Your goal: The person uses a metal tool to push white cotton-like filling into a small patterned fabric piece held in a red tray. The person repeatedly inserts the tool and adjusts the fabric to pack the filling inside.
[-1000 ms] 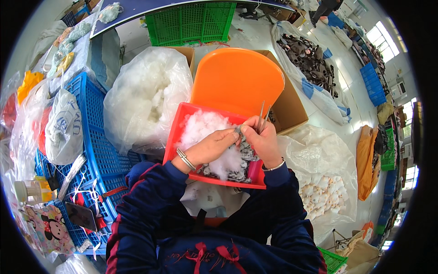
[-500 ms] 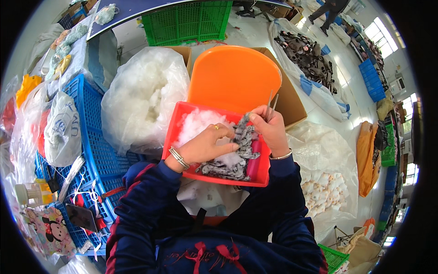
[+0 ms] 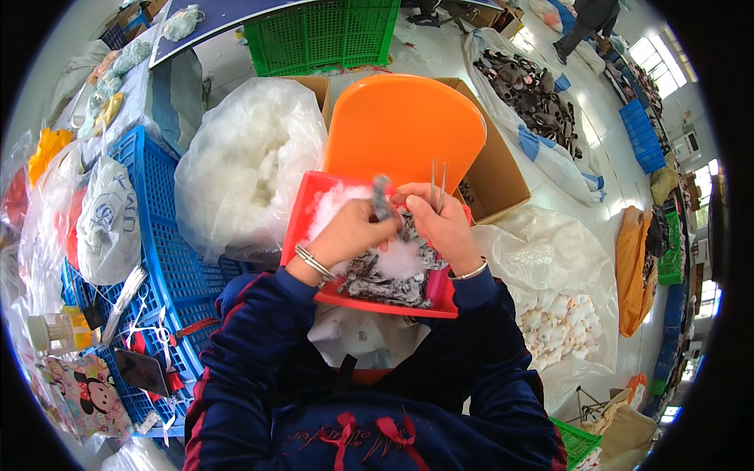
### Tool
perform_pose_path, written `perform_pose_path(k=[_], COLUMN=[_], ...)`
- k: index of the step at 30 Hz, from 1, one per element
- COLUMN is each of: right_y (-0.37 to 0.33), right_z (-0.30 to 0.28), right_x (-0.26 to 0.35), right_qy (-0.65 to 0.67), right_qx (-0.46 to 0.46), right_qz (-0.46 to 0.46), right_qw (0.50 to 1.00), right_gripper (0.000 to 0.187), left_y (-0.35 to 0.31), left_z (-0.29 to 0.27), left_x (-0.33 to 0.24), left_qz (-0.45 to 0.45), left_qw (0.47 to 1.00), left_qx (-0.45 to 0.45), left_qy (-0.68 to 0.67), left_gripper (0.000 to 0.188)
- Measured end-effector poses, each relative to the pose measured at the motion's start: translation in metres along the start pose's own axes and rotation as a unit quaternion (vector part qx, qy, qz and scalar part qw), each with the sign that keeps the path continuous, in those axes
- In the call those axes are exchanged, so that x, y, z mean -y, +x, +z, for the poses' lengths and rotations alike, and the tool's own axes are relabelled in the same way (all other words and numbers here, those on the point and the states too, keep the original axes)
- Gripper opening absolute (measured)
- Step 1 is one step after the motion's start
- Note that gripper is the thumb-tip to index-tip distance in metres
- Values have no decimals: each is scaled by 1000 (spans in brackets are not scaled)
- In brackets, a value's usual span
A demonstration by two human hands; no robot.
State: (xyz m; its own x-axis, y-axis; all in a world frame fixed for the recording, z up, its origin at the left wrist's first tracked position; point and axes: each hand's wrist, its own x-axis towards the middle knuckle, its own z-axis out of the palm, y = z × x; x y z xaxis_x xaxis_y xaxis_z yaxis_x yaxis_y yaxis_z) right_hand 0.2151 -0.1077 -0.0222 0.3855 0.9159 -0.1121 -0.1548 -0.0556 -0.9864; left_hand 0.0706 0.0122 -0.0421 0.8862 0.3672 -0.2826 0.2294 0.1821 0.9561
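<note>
Over a red tray [image 3: 292, 235], my left hand [image 3: 345, 232] pinches a small grey plush piece [image 3: 382, 198], blurred by motion, that sticks up from the fingers. Close beside it, my right hand [image 3: 444, 229] is closed around metal tweezers [image 3: 438, 182], whose two prongs point up and away from me. The fingertips of both hands nearly meet; whether the right ones also touch the grey piece cannot be made out. Below the hands, the tray holds a heap of grey plush pieces [image 3: 385, 289] with white stuffing [image 3: 399, 261] on top.
Behind the tray rises an orange chair back [image 3: 404, 129], with a cardboard box [image 3: 499, 169] beyond. A clear bag of stuffing [image 3: 247, 157] and a blue crate [image 3: 184, 259] stand at left. White pieces lie in a plastic bag [image 3: 569, 251] at right. Far right, a person [image 3: 585, 27] walks.
My left hand has risen, now gripping a grey piece upright. My right hand, with the tweezers, has shifted left toward it. The person in the background has moved.
</note>
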Motion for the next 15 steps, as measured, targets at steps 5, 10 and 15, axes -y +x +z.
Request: perform_pose_path(k=[5, 10, 15], right_y=[-2, -6, -9], right_z=[7, -1, 1], right_x=[-12, -18, -17], right_qy=[-54, -126, -147], right_qx=[59, 18, 18], right_qz=[20, 37, 15], right_qw=[997, 991, 989], right_gripper=[25, 16, 16], left_y=[3, -5, -11], left_z=[-6, -13, -16], left_x=[0, -8, -4], left_qz=[102, 103, 126], left_qw=[984, 982, 976], left_qx=[-123, -151, -161], left_qy=[-76, -48, -74], left_gripper=[14, 11, 13])
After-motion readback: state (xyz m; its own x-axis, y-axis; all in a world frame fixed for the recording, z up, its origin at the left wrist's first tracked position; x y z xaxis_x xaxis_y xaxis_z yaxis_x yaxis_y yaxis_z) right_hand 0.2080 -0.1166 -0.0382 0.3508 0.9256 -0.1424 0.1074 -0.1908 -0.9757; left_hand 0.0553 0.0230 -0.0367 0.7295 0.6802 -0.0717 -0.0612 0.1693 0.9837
